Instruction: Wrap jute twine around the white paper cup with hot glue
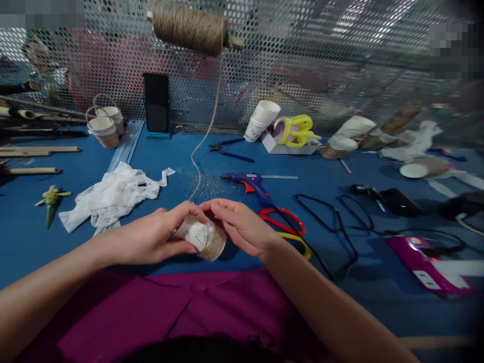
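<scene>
Lying on its side between my hands is a white paper cup (194,234), its wider end wrapped in twine (215,245). My left hand (161,234) pinches the cup, thumb below and fingers above. Curved around the wrapped end is my right hand (242,227), closed against the cup; its fingertips are partly hidden. A loose strand of twine (206,136) runs from the large spool (189,27) down behind my fingers. Just beyond the right hand lie a blue glue gun (247,180) with a glue stick in it and scissors with red handles (297,220).
Crumpled white lace (117,194) lies left, near two small twine-covered baskets (104,132). A phone (156,103) stands against the perforated metal screen. Further back are pliers (230,151) and stacked paper cups (262,120). Black cables (340,227) and a purple box (427,267) are right.
</scene>
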### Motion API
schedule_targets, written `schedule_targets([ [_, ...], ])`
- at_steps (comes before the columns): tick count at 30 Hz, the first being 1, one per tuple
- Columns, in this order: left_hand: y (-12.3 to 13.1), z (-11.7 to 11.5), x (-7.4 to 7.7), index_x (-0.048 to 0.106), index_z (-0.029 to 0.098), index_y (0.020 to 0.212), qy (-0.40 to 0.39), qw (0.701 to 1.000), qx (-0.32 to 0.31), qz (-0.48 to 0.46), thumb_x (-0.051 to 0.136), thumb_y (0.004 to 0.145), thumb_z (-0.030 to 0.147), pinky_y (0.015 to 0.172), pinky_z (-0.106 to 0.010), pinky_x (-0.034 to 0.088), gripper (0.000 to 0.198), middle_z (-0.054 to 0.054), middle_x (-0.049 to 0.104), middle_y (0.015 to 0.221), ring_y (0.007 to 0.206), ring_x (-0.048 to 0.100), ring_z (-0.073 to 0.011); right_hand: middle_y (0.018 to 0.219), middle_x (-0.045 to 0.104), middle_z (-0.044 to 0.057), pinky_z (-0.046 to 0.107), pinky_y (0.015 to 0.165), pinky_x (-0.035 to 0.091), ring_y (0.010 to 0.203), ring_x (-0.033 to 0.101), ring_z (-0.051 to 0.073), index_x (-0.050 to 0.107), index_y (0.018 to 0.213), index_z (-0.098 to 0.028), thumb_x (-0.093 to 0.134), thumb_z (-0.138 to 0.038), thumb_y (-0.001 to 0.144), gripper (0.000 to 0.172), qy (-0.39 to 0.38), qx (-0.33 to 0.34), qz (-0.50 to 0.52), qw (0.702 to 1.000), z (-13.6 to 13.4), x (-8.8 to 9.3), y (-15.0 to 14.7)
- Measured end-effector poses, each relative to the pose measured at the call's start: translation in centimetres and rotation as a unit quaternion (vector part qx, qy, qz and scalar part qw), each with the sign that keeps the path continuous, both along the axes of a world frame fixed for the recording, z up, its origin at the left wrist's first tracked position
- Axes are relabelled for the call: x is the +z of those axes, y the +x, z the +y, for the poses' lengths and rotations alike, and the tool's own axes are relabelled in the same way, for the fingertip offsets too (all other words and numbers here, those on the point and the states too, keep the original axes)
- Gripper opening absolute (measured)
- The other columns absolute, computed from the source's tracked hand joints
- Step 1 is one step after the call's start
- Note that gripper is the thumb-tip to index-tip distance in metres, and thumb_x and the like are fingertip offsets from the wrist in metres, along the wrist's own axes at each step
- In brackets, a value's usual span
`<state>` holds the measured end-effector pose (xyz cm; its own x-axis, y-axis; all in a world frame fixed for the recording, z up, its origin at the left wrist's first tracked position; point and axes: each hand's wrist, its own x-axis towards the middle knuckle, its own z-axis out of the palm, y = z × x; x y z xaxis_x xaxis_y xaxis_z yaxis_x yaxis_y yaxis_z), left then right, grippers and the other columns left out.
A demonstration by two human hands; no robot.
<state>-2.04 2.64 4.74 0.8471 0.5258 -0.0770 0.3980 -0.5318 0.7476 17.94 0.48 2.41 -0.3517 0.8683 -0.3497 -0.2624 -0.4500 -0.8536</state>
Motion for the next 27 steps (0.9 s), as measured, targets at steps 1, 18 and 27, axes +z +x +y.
schedule_targets([
  [1,0.0,0.0,-0.1,0.038,0.022,0.113,0.001,1.0,0.001,0.0,0.049,0.085,0.026,0.066,-0.027,0.042,0.03,-0.006,0.059,0.102,0.079,0.057,-0.0172,0.081,0.064,0.001,0.025,0.07,0.045,0.074,0.057,0.011,0.064,0.079,-0.019,0.068,-0.035,0.07,0.018,-0.012,-0.019,0.013,1.0,0.0,0.0,-0.1],
  [18,0.7,-0.7,0.1,0.041,0.022,0.106,0.101,0.994,-0.031,-0.015,0.048,0.084,0.013,0.059,-0.022,0.04,0.024,-0.004,0.062,0.09,0.073,0.06,-0.0155,0.084,0.065,-0.001,0.025,0.074,0.042,0.077,0.056,0.011,0.068,0.074,-0.021,0.078,-0.034,0.057,0.024,-0.011,-0.064,0.056,0.996,0.0,-0.3,-0.5],
  [27,0.6,0.6,-1.6,0.039,0.019,0.107,-0.064,0.993,0.064,-0.072,0.052,0.084,0.028,0.056,-0.021,0.041,0.028,-0.001,0.057,0.085,0.065,0.053,-0.0114,0.075,0.063,-0.002,0.028,0.076,0.04,0.071,0.053,0.01,0.064,0.065,-0.021,0.075,-0.033,0.061,0.016,0.084,-0.179,0.022,0.98,0.4,-0.1,0.5],
])
